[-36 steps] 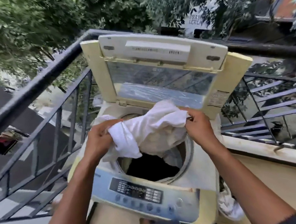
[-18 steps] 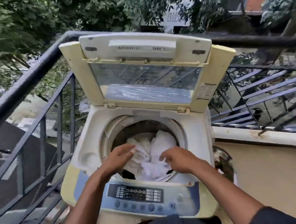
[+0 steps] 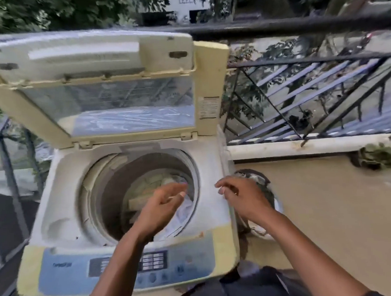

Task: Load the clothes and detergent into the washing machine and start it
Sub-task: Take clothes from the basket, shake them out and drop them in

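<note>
A yellowed top-loading washing machine (image 3: 62, 197) stands in front of me with its lid (image 3: 88, 60) raised upright. White clothes (image 3: 184, 208) lie inside the drum, partly hidden by my left hand. My left hand (image 3: 163, 204) hovers over the drum's right side, fingers relaxed and empty. My right hand (image 3: 241, 195) hangs over the machine's right edge, fingers loosely curled, holding nothing. The blue control panel (image 3: 128, 266) with buttons runs along the front, crossed by my left forearm. No detergent is in view.
A dark bucket or basket (image 3: 258, 178) with pale cloth stands on the floor right of the machine, mostly behind my right hand. Black metal railings (image 3: 301, 95) enclose the balcony behind and to the left. A low white ledge (image 3: 304, 145) runs under the right railing.
The white cloth I held above the drum has gone down inside it. Both hands have let go and lifted out, shifting right; the camera has turned right too.
</note>
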The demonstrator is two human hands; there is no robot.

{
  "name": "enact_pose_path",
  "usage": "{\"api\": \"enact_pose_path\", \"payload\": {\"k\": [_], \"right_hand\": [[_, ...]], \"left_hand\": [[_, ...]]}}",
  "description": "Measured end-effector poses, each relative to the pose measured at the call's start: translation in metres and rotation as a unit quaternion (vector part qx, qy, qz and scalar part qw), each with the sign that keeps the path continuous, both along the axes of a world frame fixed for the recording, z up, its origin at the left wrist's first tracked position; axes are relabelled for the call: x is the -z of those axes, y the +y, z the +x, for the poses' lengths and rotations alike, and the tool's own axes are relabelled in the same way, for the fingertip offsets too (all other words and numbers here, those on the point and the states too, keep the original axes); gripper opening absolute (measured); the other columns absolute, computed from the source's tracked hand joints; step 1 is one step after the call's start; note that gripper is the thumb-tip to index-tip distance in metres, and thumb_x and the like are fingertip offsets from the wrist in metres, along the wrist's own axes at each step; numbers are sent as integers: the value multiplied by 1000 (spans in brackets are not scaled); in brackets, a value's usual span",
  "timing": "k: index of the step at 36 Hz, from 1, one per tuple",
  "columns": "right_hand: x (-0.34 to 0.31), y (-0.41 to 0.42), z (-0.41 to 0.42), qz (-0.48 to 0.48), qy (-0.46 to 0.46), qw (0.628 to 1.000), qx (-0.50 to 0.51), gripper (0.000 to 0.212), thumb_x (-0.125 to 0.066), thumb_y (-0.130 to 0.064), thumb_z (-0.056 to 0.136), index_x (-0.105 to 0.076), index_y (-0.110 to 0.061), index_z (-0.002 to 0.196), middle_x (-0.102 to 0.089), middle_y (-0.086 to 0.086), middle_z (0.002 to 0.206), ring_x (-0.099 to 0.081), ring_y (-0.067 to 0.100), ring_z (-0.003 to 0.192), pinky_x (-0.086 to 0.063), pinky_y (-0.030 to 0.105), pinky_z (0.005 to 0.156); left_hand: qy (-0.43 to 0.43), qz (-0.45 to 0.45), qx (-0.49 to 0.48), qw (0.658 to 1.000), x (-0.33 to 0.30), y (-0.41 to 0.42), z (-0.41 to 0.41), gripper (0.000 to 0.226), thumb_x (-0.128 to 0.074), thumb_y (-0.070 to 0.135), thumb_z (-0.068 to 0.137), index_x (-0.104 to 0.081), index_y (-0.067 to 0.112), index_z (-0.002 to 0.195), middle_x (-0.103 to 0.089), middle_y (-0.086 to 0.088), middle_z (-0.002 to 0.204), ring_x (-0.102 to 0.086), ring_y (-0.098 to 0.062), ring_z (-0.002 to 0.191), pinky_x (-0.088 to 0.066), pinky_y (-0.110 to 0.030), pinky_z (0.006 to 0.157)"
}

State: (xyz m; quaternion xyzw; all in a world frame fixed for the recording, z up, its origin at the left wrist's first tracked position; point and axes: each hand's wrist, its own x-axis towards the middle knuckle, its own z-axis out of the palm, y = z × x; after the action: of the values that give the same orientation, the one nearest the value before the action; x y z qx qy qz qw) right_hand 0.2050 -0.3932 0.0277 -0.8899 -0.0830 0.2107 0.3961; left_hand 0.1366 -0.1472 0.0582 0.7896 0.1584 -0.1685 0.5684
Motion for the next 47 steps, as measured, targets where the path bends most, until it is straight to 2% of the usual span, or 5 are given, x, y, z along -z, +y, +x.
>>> {"api": "enact_pose_path", "payload": {"k": [14, 25, 36, 43, 47], "right_hand": [[129, -173, 49, -103, 99, 966, 216, 29, -56, -17, 93, -76, -35, 104, -77, -10, 105, -71, 19, 98, -56, 31, 85], [311, -231, 66, -133, 245, 943, 181, 24, -59, -22, 91, -72, -31, 110, -74, 4, 117, -69, 28, 105, -55, 33, 87], [455, -210, 110, -133, 313, 933, 115, 66, -83, -38, 83, -51, -22, 138, -63, 12, 133, -61, 33, 122, -52, 41, 96], [461, -201, 128, -177, 293, 935, 91, 32, -62, -39, 100, -63, -11, 115, -66, 13, 122, -61, 36, 114, -45, 36, 81], [416, -203, 134, -119, 266, 954, 74, 32, -64, -35, 99, -47, -21, 76, -56, 5, 81, -56, 27, 86, -30, 30, 69]], "left_hand": [[11, -75, 31, 997, 56, -195, 109, 28, -60, 10, 104, -75, 34, 108, -77, 14, 110, -70, -2, 100, -52, -23, 86], [129, -15, -40, 991, 234, -290, 149, 43, -60, 2, 98, -67, 44, 92, -71, 40, 85, -65, 19, 86, -53, -25, 87], [184, -5, -123, 975, 330, -295, 132, 34, -57, -5, 100, -71, 23, 111, -73, 17, 106, -66, 17, 94, -47, -4, 83], [197, -5, -166, 966, 321, -287, 119, 36, -59, -1, 101, -73, 30, 113, -76, 11, 116, -69, -4, 113, -52, -19, 93], [193, -18, -173, 966, 296, -289, 128, 40, -58, -4, 99, -72, 32, 111, -75, 10, 116, -68, -5, 113, -50, -20, 96]]}}
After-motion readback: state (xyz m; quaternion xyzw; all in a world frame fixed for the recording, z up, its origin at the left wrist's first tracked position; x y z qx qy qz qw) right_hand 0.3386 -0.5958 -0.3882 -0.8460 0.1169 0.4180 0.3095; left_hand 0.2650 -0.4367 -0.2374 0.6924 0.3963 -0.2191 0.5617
